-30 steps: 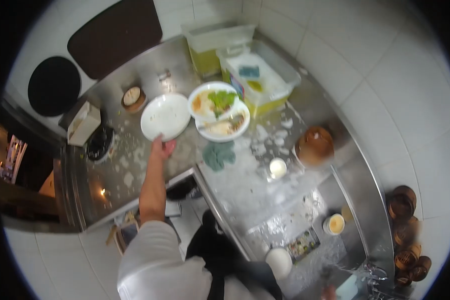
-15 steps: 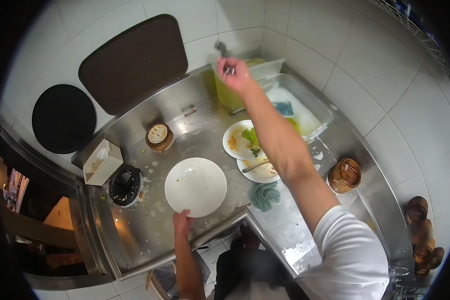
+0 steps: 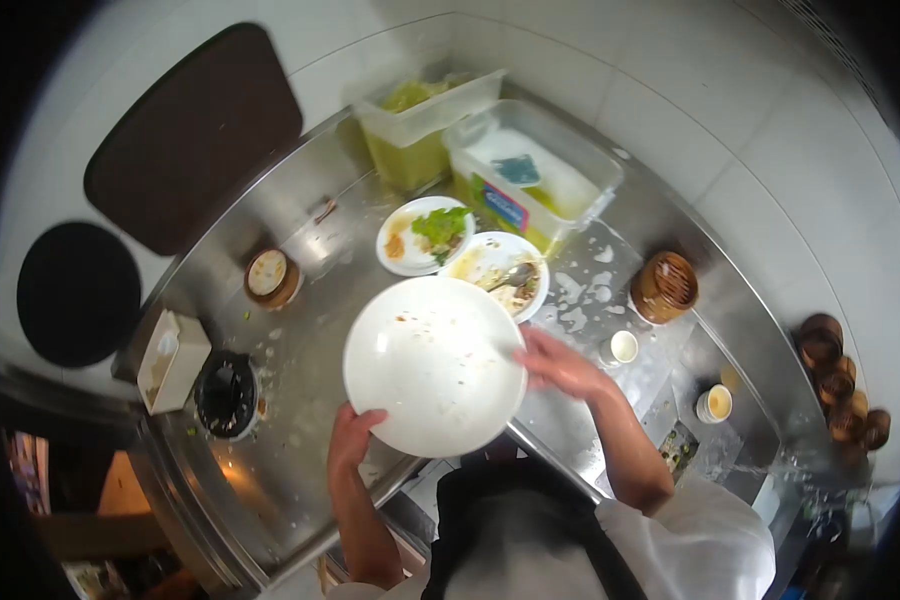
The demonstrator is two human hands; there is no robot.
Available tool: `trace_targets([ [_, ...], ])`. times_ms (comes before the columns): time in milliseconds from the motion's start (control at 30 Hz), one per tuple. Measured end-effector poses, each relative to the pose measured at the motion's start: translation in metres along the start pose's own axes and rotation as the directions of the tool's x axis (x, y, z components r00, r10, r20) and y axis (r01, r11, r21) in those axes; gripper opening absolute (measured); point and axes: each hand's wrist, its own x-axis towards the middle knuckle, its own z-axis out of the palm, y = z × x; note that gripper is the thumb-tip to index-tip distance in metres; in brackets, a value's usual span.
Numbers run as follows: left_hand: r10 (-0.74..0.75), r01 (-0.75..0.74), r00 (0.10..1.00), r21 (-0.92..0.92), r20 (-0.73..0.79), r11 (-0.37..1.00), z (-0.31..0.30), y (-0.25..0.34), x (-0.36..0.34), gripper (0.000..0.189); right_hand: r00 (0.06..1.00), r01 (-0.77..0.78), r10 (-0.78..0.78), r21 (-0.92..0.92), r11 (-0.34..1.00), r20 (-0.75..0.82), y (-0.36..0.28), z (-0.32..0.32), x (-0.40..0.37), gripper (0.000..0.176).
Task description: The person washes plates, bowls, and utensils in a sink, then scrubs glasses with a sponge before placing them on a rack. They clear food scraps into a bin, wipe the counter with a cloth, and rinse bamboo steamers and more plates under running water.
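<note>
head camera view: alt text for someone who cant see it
A person holds a large white plate, lightly smeared, over a steel counter: the left hand grips its lower-left rim, the right hand touches its right rim. Behind it sit a plate of greens, a plate with a spoon and two plastic tubs.

We hold a large round white plate (image 3: 435, 365), nearly empty but flecked with brown crumbs and smears, tilted face-up over the front inner corner of the steel counter (image 3: 300, 335), our left hand (image 3: 355, 437) at its lower-left rim, our right hand (image 3: 560, 362) at its right rim.
</note>
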Motion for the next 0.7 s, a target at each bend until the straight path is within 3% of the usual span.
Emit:
trace_targets([
  [67,-0.027,-0.001,0.984,0.155,0.178,0.988,0.042,0.003,0.009,0.034,0.998,0.007,0.006,0.196,0.981,-0.064,0.058,-0.006,-0.038,0.064],
  [100,-0.022,-0.054,0.937,0.207,0.348,0.977,0.059,-0.002,0.019,0.032,0.948,0.213,-0.16,0.176,0.961,-0.275,0.083,-0.009,-0.056,0.055],
  [133,-0.072,-0.037,0.907,0.248,0.414,0.968,0.08,0.004,0.022,0.032,0.925,0.223,-0.139,0.21,0.952,-0.354,0.099,-0.017,-0.08,0.055],
  [200,-0.271,-0.056,0.69,0.423,0.671,0.904,0.136,0.005,0.019,0.039,0.869,0.155,-0.016,0.242,0.958,-0.494,0.134,-0.039,-0.147,0.05],
  [233,-0.28,0.008,0.526,0.324,0.803,0.946,0.15,-0.012,0.019,0.048,0.812,0.05,0.148,0.321,0.946,-0.565,0.137,-0.046,-0.191,0.051],
  [300,-0.23,0.029,0.397,0.238,0.888,0.971,0.188,0.0,-0.005,0.055,0.686,0.084,0.248,0.414,0.907,-0.684,0.177,-0.064,-0.281,0.05],
  [367,-0.205,-0.068,0.54,0.285,0.816,0.956,0.193,-0.004,0.004,0.052,0.526,0.116,0.417,0.548,0.828,-0.741,0.194,-0.083,-0.369,0.047],
  [433,-0.17,-0.04,0.729,0.289,0.663,0.956,0.186,-0.025,0.022,0.049,0.316,0.151,0.616,0.679,0.719,-0.722,0.234,-0.102,-0.438,0.04],
  [467,-0.183,-0.043,0.723,0.307,0.666,0.951,0.201,-0.031,0.022,0.049,0.314,0.163,0.626,0.69,0.705,-0.714,0.267,-0.11,-0.457,0.04],
  [533,-0.17,-0.115,0.762,0.389,0.625,0.914,0.229,-0.04,0.014,0.045,0.136,0.335,0.701,0.698,0.633,-0.7,0.348,-0.138,-0.47,0.046],
  [567,-0.192,-0.111,0.76,0.415,0.621,0.903,0.256,-0.043,0.002,0.041,0.146,0.33,0.702,0.703,0.63,-0.697,0.377,-0.151,-0.468,0.046],
  [600,-0.188,-0.106,0.772,0.415,0.607,0.904,0.281,-0.05,-0.01,0.041,0.071,0.465,0.706,0.65,0.602,-0.705,0.404,-0.164,-0.465,0.044],
  [633,-0.207,-0.156,0.717,0.441,0.666,0.884,0.303,-0.057,-0.02,0.04,0.002,0.586,0.716,0.581,0.565,-0.698,0.432,-0.181,-0.461,0.043],
  [667,-0.237,-0.207,0.653,0.471,0.719,0.858,0.322,-0.062,-0.031,0.038,0.021,0.576,0.722,0.599,0.557,-0.692,0.47,-0.194,-0.458,0.043],
  [700,-0.268,-0.165,0.662,0.485,0.7,0.859,0.342,-0.065,-0.047,0.036,0.027,0.643,0.719,0.562,0.52,-0.695,0.506,-0.211,-0.457,0.042],
])
